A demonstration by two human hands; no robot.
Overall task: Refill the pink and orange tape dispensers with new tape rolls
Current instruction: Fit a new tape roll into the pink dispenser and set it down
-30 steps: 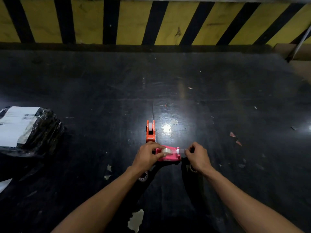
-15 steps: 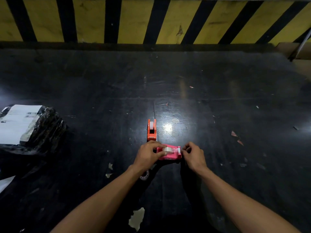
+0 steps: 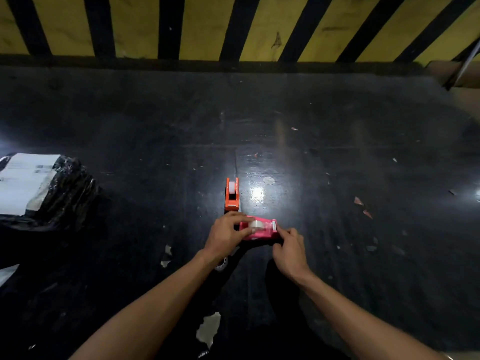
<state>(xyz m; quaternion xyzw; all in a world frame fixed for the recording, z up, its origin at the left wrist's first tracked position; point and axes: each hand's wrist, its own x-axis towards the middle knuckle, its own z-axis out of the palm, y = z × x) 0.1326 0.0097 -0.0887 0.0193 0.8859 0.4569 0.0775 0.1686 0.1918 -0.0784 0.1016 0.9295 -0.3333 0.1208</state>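
Orange plastic tape dispenser (image 3: 231, 194): on black tabletop (image 3: 155, 126), white roll seated; looks done. Pink plastic tape dispenser (image 3: 259, 228): just in front, clear roll in. Left hand (image 3: 225, 236) fingers clamped on roll end; right hand (image 3: 288, 249) fingers pinched together at cutter end. Left: prob. threading tape only.

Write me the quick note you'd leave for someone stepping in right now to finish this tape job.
Left hand: fingers rest on the pink dispenser and the clear roll seated in it, steadying it on the black table.
Right hand: fingers at the dispenser's cutter end; whether they pinch the tape's end is too small to tell.
Orange dispenser: stands just beyond the pink one, untouched, with a roll already in it.
Another roll peeks out under the left wrist.
Done: both dispensers appear loaded.
Left: probably lead the pink one's tape to its cutter, then check both.
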